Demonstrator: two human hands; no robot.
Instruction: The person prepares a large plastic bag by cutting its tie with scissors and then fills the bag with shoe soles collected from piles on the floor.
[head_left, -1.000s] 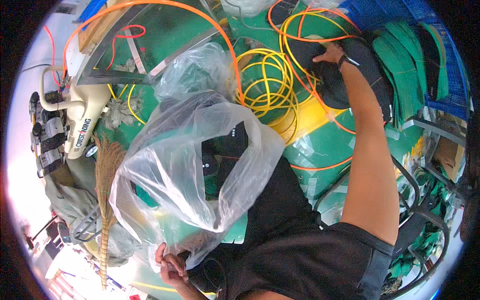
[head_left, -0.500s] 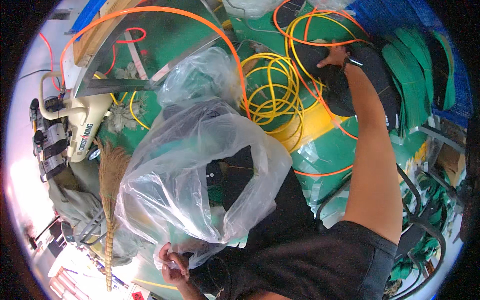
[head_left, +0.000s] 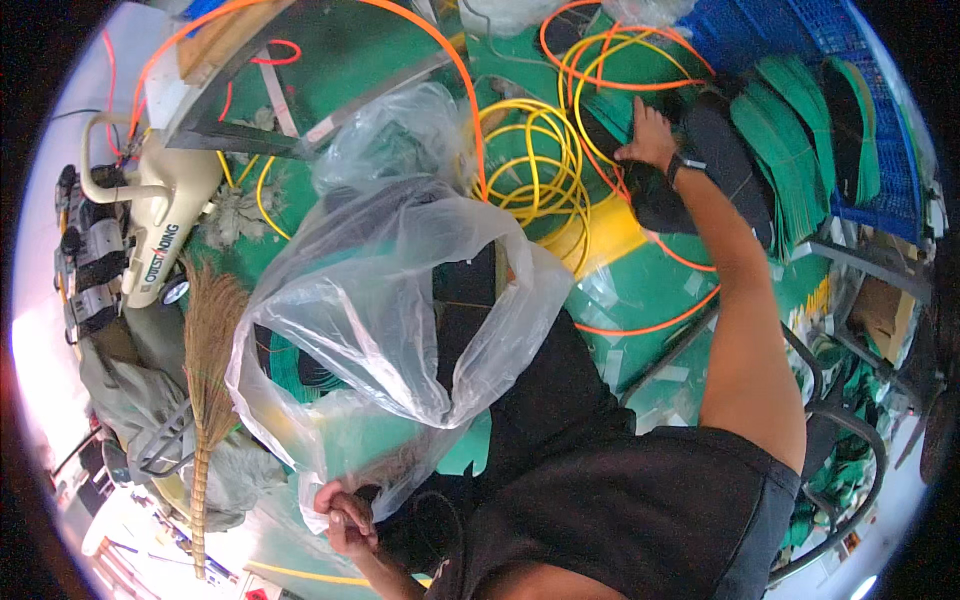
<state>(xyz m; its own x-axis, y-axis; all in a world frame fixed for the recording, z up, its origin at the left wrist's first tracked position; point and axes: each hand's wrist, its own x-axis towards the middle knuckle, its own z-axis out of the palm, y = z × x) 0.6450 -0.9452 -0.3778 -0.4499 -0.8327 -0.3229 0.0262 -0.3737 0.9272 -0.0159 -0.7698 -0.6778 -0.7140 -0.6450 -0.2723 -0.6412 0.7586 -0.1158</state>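
Observation:
My left hand (head_left: 348,518) is closed, pinching the rim of a large clear plastic bag (head_left: 345,330) that hangs wide-mouthed in front of my legs. Green layered pieces (head_left: 298,365) with black parts show at the bag's left side. My right arm reaches far forward. At its end my right hand (head_left: 652,142) is curled at a bundle of green and black curved sheets (head_left: 606,112), thumb apart from the fingers; it appears to grip the bundle, though the fingertips are partly hidden. Similar black bundles lie beside that hand.
Coiled yellow hose (head_left: 540,165) and an orange hose (head_left: 470,75) lie ahead. More green stacks (head_left: 775,145) stand at the right by a blue crate (head_left: 905,190). A straw broom (head_left: 210,350) and a beige machine (head_left: 165,215) are at the left. A dark metal frame (head_left: 850,420) stands at the right.
My right hand has drawn its fingers closer together, and the bundle's green side now shows beside it. The bag's mouth has shifted and gapes wider near my left hand, which still pinches it.

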